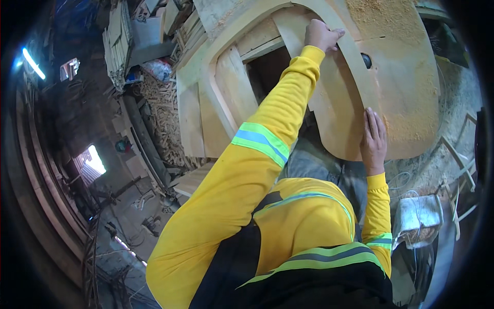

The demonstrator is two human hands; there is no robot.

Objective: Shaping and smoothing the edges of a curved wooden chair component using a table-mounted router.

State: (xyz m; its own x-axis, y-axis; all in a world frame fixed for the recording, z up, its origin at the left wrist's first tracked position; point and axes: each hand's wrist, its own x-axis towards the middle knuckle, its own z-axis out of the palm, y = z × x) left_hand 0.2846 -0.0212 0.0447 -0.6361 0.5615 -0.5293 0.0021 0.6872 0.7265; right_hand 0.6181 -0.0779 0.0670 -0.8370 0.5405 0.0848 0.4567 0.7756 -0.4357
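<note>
A curved wooden strip [355, 69] runs along the right side of a large rounded wooden frame, over a rounded wooden tabletop [406, 110]. My left hand [320, 37] reaches to the far part of the strip, its fingers closed at the inner edge. Nearer me, my right hand [374, 141] lies flat with its fingers stretched out, their tips at the strip's near end. A dark round part [366, 61] sits in an opening of the tabletop, just right of the strip.
Orange sawdust [386, 18] covers parts of the tabletop. Wood offcuts [162, 113] are heaped at the left, below stacked boards [117, 44]. A pale dusty box [418, 216] stands at the right near my forearm, with thin wooden pieces [458, 165] beyond it.
</note>
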